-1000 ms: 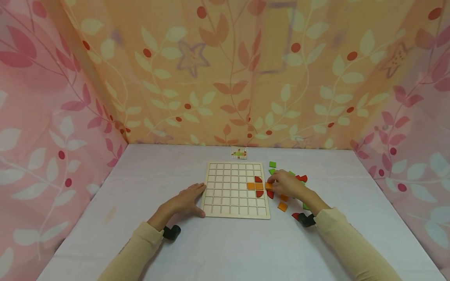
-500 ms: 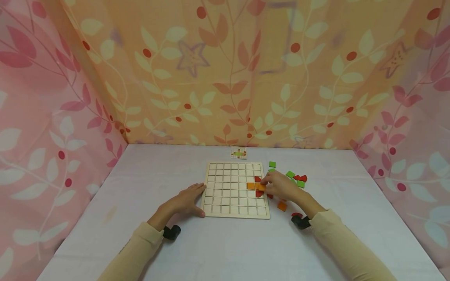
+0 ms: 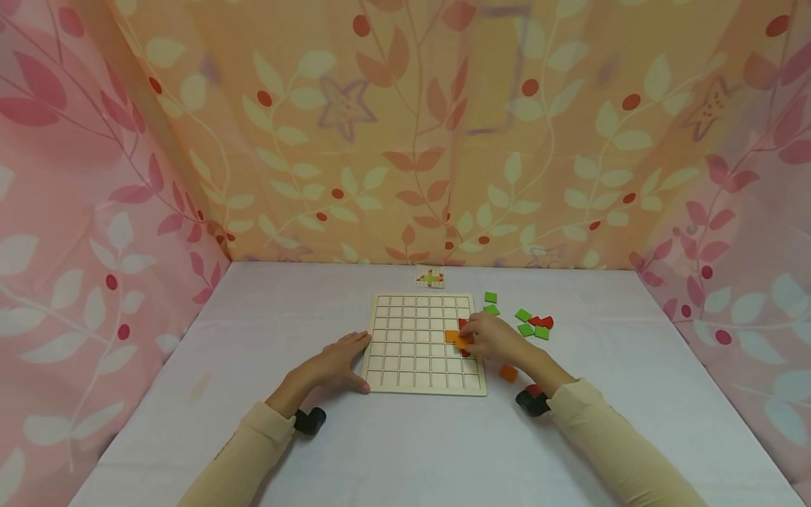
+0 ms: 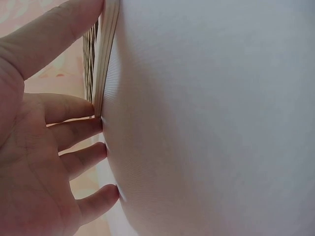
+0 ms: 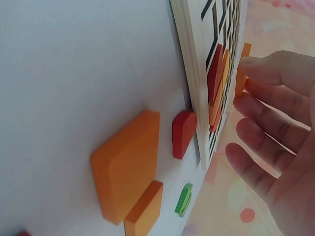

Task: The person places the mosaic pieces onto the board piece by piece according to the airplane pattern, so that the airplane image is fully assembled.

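- "what does the right hand [image 3: 497, 339] have?"
- "an orange tile [image 5: 240, 78], pinched between thumb and fingertips; the other fingers are loosely spread. it hangs just above the grid board [image 3: 405, 359], toward the board's right side."
- "and the left hand [image 3: 332, 362]?"
- "fingers straight and fanned out, gripping nothing. the fingertips touch the board's left edge, and the thumb is at the near left corner."
- "anything lying on the board?"
- "yes, a flat orange square [image 3: 450, 336] right beside the held tile, and red pieces [image 5: 215, 73] near the right edge, partly hidden by the right hand in the head view."
- "what about off the board?"
- "five green tiles [image 3: 491, 298] lie to its right, two apart from the other three, which sit near a red pair [image 3: 543, 322]. a loose orange piece [image 3: 508, 373] lies nearer the person, close to the right wrist. a small pattern card [image 3: 431, 277] is just beyond the far edge."
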